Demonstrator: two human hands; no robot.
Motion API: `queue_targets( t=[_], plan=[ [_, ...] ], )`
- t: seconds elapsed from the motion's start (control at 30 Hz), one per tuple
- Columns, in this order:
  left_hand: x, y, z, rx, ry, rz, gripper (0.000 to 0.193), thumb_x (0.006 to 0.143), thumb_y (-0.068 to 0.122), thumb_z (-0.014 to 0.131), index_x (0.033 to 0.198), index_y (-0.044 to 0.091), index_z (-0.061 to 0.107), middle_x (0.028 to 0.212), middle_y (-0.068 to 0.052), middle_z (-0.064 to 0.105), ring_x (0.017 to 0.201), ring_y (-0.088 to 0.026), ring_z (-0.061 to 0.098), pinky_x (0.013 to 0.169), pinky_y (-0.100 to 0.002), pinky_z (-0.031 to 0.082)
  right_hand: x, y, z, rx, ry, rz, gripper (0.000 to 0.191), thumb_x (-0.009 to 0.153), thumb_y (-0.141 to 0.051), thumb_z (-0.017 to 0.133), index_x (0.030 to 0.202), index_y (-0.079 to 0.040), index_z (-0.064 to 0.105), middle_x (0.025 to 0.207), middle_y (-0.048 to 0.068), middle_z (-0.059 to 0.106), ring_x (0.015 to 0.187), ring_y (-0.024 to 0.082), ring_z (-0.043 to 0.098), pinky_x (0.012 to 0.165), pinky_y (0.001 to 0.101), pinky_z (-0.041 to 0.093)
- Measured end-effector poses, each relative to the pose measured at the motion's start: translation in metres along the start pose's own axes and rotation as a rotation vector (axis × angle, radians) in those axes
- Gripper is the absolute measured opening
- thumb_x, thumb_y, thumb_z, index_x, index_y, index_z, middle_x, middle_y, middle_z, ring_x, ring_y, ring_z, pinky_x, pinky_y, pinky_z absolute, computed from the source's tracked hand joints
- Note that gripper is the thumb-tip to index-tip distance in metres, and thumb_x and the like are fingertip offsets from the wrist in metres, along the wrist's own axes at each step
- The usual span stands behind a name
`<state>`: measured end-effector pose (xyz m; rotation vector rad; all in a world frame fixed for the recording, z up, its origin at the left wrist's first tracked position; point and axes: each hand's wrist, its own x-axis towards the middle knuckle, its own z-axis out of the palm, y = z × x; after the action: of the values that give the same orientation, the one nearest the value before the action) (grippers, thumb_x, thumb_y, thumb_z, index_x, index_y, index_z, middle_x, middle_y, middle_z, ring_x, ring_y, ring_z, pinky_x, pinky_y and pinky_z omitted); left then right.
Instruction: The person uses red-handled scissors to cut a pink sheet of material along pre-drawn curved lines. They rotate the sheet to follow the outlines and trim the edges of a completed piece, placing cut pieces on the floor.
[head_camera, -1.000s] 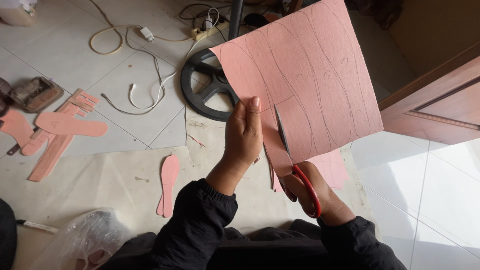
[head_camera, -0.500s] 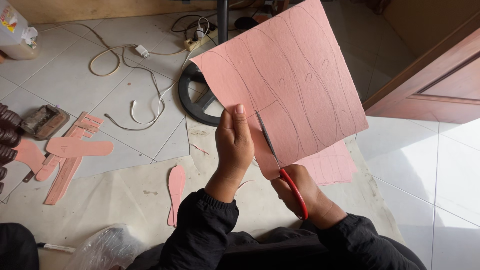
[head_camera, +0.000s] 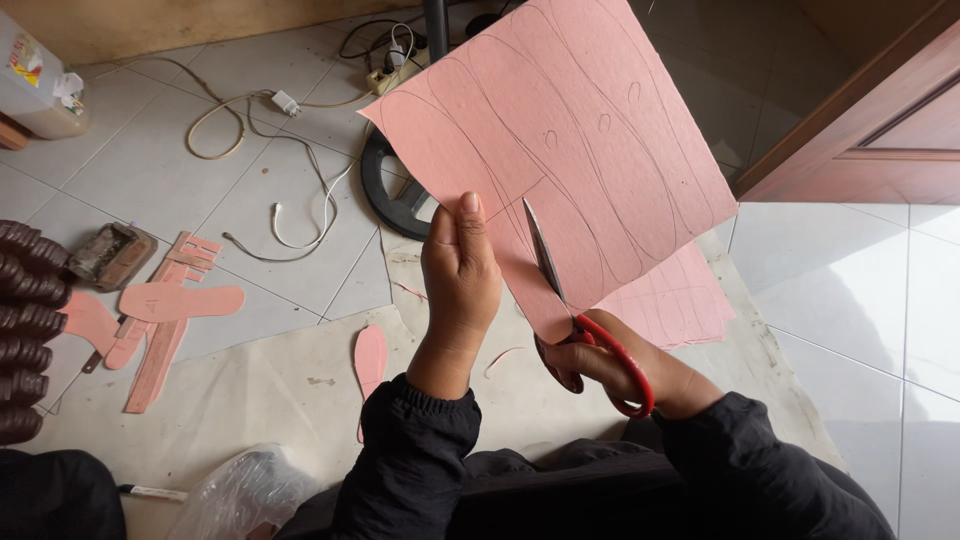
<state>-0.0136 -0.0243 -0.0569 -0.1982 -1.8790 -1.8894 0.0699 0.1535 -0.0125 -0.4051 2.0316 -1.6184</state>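
Note:
My left hand (head_camera: 460, 275) grips the lower edge of a large pink sheet (head_camera: 580, 120) held up in front of me, with pencilled sole outlines drawn across it. My right hand (head_camera: 610, 360) holds red-handled scissors (head_camera: 585, 325), thumb and fingers through the loops. The blades point up and away, cutting into the sheet's lower edge just right of my left thumb. A narrow strip of the sheet hangs between my two hands.
More pink sheets (head_camera: 675, 300) lie on the floor paper under the raised one. Cut pink sole shapes (head_camera: 180, 300) and a single sole (head_camera: 370, 360) lie at left. Behind are a black round stand base (head_camera: 395, 200), white cables (head_camera: 290, 190), a wooden door (head_camera: 880, 110) and a plastic bag (head_camera: 240, 495).
The view has shifted, so the sheet and my hands sit further right and lower in frame. The scissors have advanced a little up into the sheet.

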Motion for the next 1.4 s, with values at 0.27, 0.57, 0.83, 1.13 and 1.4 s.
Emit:
queue_targets(
  t=[0.27,0.57,0.83,1.13,1.4],
  plan=[
    [0.002,0.014,0.004,0.017,-0.029,-0.033,0.039,0.112,0.034,0.043,0.096,0.003,0.061,0.080,0.002,0.056,0.076,-0.008,0.052,0.070,-0.024,0.047,0.008,0.012,-0.002,-0.169,0.184,0.212,0.030,0.082,-0.027,0.064,0.064,-0.003,0.063,0.057,0.006,0.063,0.052,0.016,0.059,0.052,0.0329,0.050],
    [-0.003,0.022,0.014,0.026,-0.032,-0.094,0.038,0.112,0.034,0.045,0.103,0.002,0.063,0.085,-0.002,0.063,0.080,-0.011,0.058,0.073,-0.025,0.051,0.007,0.001,0.006,0.070,0.243,0.012,0.027,0.089,-0.023,0.065,0.105,-0.002,0.060,0.068,-0.003,0.056,0.050,0.009,0.051,0.042,0.0265,0.044],
    [-0.002,0.016,0.012,0.043,-0.051,0.058,0.032,0.112,0.030,0.046,0.106,0.002,0.060,0.087,-0.002,0.064,0.078,-0.008,0.057,0.070,-0.024,0.051,0.008,0.000,-0.003,-0.182,0.310,0.192,0.022,0.085,-0.023,0.070,0.095,-0.003,0.064,0.053,0.004,0.056,0.042,0.013,0.052,0.039,0.0294,0.042],
    [-0.003,0.014,0.012,0.047,-0.028,0.054,0.030,0.113,0.028,0.046,0.106,0.002,0.060,0.082,0.000,0.061,0.074,-0.007,0.054,0.067,-0.023,0.049,0.008,0.024,-0.007,-0.188,0.297,0.162,0.030,0.088,-0.027,0.066,0.072,-0.003,0.062,0.056,0.003,0.060,0.048,0.011,0.059,0.045,0.0274,0.050],
    [-0.003,0.017,0.012,0.042,-0.004,0.049,0.031,0.113,0.027,0.045,0.104,0.002,0.061,0.080,0.000,0.059,0.072,-0.006,0.051,0.065,-0.023,0.047,0.008,0.036,-0.010,-0.325,0.291,0.081,0.035,0.092,-0.030,0.064,0.073,-0.002,0.066,0.055,0.004,0.060,0.050,0.012,0.055,0.047,0.0315,0.046]
  ],
)
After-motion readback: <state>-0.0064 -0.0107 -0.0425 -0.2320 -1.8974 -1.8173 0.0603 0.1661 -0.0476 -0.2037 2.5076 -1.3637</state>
